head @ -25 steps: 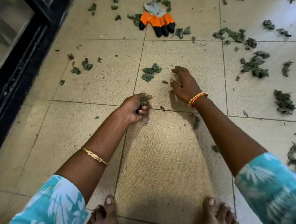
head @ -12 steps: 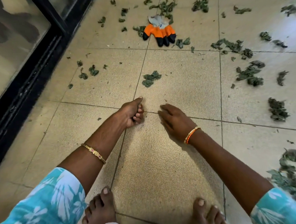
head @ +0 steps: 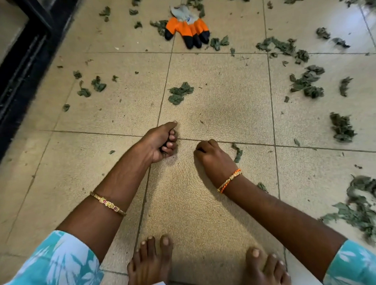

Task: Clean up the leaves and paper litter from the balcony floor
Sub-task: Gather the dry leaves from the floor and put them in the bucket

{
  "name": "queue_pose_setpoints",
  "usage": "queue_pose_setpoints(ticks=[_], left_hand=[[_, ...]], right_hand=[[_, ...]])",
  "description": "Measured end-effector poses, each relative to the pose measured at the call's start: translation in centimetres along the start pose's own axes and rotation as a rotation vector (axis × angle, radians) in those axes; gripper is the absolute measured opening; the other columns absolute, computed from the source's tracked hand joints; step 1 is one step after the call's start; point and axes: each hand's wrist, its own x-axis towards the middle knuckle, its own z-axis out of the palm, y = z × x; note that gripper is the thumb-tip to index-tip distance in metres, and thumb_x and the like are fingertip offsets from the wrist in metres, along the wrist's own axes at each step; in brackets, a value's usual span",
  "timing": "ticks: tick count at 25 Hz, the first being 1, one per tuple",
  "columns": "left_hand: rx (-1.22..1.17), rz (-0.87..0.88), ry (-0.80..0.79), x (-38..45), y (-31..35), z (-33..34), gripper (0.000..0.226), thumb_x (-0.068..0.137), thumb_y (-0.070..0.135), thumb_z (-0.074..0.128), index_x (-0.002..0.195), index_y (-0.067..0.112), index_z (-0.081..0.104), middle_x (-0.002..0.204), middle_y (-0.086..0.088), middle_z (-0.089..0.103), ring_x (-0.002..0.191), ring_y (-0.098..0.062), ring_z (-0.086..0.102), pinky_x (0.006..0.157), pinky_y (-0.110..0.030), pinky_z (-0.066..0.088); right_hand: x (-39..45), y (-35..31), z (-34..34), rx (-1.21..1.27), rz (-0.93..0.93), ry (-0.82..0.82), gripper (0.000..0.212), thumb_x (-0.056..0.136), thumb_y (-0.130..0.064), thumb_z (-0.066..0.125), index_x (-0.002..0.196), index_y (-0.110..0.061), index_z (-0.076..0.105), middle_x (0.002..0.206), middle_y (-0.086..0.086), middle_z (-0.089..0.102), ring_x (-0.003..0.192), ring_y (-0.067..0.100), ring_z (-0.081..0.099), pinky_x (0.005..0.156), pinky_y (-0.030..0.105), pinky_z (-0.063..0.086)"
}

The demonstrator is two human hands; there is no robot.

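At the far left a black door frame [head: 16, 81] runs along the tiled floor [head: 213, 110]. Small green leaves [head: 98, 84] lie near it. Next comes the left hand [head: 161, 143], low on the floor with its fingers curled tight into a fist; I cannot tell what is inside this grip. A gold bangle [head: 108, 203] sits on that arm. Up ahead a small leaf clump [head: 180, 92] lies on a tile, and farther off an orange glove [head: 187, 31] with black tips lies flat. The right hand [head: 214, 158] is just beside the left one, knuckles up, fingers curled under; its grip looks pressed together, but what it holds is hidden. An orange wrist band [head: 229, 180] is on it. To the right many more leaf piles [head: 308, 81] lie spread out, with a big leaf heap [head: 360, 209] close by. Two bare feet [head: 149, 262] stand at the bottom.
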Motion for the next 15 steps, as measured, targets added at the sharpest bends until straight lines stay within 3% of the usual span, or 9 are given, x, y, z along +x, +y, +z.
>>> queue_pose_setpoints(ticks=[2, 3, 5, 7, 8, 11, 13, 15], left_hand=[[-0.021, -0.005, -0.032, 0.4, 0.2, -0.4, 0.038, 0.100, 0.032, 0.046, 0.066, 0.019, 0.036, 0.042, 0.008, 0.037, 0.031, -0.002, 0.028, 0.026, -0.012, 0.018], [-0.030, -0.007, -0.044, 0.6, 0.3, -0.6, 0.038, 0.100, 0.032, 0.047, 0.067, 0.019, 0.036, 0.043, 0.008, 0.037, 0.032, -0.002, 0.029, 0.026, -0.012, 0.019], [-0.042, -0.010, -0.073, 0.9, 0.6, -0.8, 0.036, 0.100, 0.033, 0.048, 0.068, 0.018, 0.038, 0.045, 0.007, 0.040, 0.033, -0.003, 0.031, 0.027, -0.012, 0.021], [-0.010, -0.015, -0.114, 1.0, 0.7, -0.6, 0.035, 0.099, 0.033, 0.049, 0.069, 0.016, 0.044, 0.048, 0.004, 0.048, 0.034, -0.004, 0.039, 0.028, -0.013, 0.027], [0.022, -0.018, -0.139, 0.9, 0.6, -0.1, 0.034, 0.099, 0.033, 0.049, 0.072, 0.013, 0.049, 0.052, 0.001, 0.055, 0.037, -0.006, 0.046, 0.029, -0.013, 0.032], [0.068, -0.039, -0.263, 0.3, 0.2, 2.6, 0.035, 0.101, 0.032, 0.044, 0.085, 0.004, 0.060, 0.066, -0.008, 0.070, 0.050, -0.012, 0.065, 0.042, -0.017, 0.050], [0.045, -0.048, -0.350, 0.1, 0.0, 4.3, 0.036, 0.102, 0.032, 0.042, 0.089, 0.004, 0.060, 0.069, -0.007, 0.069, 0.060, -0.013, 0.067, 0.051, -0.019, 0.055], [0.039, -0.038, -0.368, 0.3, -0.4, 5.2, 0.030, 0.101, 0.030, 0.045, 0.089, 0.007, 0.060, 0.075, -0.006, 0.064, 0.069, -0.013, 0.063, 0.056, -0.021, 0.056]], right_hand=[[1.0, -0.3, -0.4, 0.021, 0.040, -0.062, 0.015, 0.062, 0.017, 0.065, 0.067, 0.003, 0.064, 0.073, 0.019, 0.061, 0.071, 0.035, 0.059, 0.049, 0.032, 0.051], [1.5, -0.1, -0.9, 0.080, 0.092, -0.088, 0.013, 0.068, 0.015, 0.064, 0.071, 0.003, 0.067, 0.076, 0.018, 0.063, 0.075, 0.034, 0.060, 0.057, 0.032, 0.051], [2.0, 0.8, -2.1, 0.363, 0.369, -0.054, 0.012, 0.081, 0.002, 0.062, 0.084, -0.003, 0.073, 0.085, 0.012, 0.070, 0.082, 0.023, 0.064, 0.071, 0.025, 0.049], [2.1, 1.8, -4.0, 0.651, 0.680, 0.043, 0.012, 0.083, -0.005, 0.067, 0.091, -0.008, 0.074, 0.086, 0.002, 0.071, 0.078, 0.010, 0.064, 0.072, 0.011, 0.048], [2.0, 2.2, -4.9, 0.731, 0.748, 0.103, 0.012, 0.082, -0.006, 0.068, 0.091, -0.010, 0.074, 0.086, 0.001, 0.071, 0.077, 0.006, 0.064, 0.072, 0.009, 0.049], [2.5, 1.6, -7.1, 0.734, 0.666, 0.180, 0.013, 0.081, -0.005, 0.067, 0.089, -0.011, 0.074, 0.085, 0.002, 0.072, 0.073, 0.001, 0.064, 0.071, 0.010, 0.050], [2.6, 0.8, -7.7, 0.487, 0.456, 0.112, 0.018, 0.081, -0.004, 0.062, 0.094, -0.011, 0.073, 0.088, 0.006, 0.073, 0.076, 0.011, 0.067, 0.073, 0.017, 0.052], [2.5, 0.2, -7.6, 0.191, 0.314, -0.038, 0.030, 0.086, -0.007, 0.054, 0.114, -0.012, 0.063, 0.095, 0.012, 0.071, 0.085, 0.027, 0.066, 0.075, 0.033, 0.053]])
